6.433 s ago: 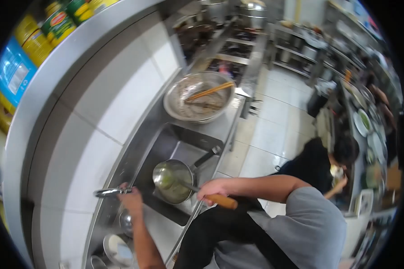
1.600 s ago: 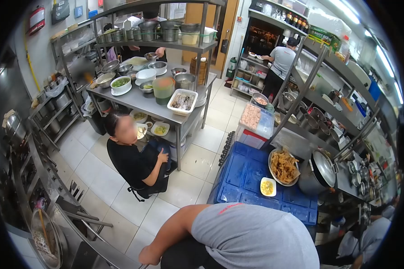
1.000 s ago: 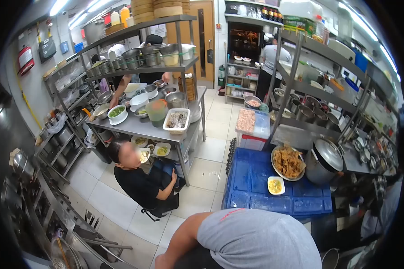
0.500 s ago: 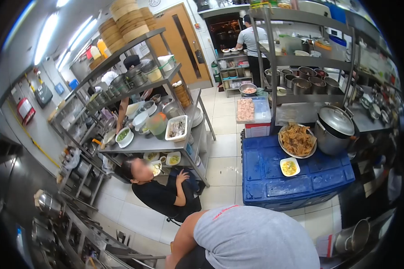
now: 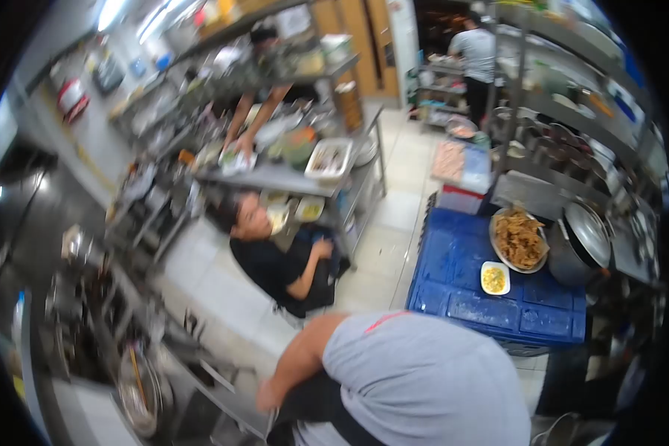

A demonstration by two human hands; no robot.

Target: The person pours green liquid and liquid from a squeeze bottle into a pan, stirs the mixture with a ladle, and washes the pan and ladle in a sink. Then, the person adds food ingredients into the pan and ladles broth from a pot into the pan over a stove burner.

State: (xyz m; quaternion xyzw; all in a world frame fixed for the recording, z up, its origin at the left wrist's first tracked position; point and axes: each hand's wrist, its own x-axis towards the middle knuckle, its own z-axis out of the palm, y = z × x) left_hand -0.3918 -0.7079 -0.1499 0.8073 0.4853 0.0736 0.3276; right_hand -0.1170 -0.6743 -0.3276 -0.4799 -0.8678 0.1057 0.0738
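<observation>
Bowl (image 5: 150,416) is left of the right hand (image 5: 269,394), apart from it, with chopsticks (image 5: 137,377) inside. This hand is blurred; I cannot tell if its fingers are apart, together or clamped. Right of the hand, farther away, a person in black (image 5: 275,269) crouches; more right, a blue box (image 5: 442,267) carries a dish (image 5: 496,293) and a pot (image 5: 569,264).

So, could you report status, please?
Right hand near the counter, grip unclear. Left hand out of view. Bowl holding chopsticks. Person low in the aisle.

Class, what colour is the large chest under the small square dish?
Blue; the chest shows best in the head view.
</observation>
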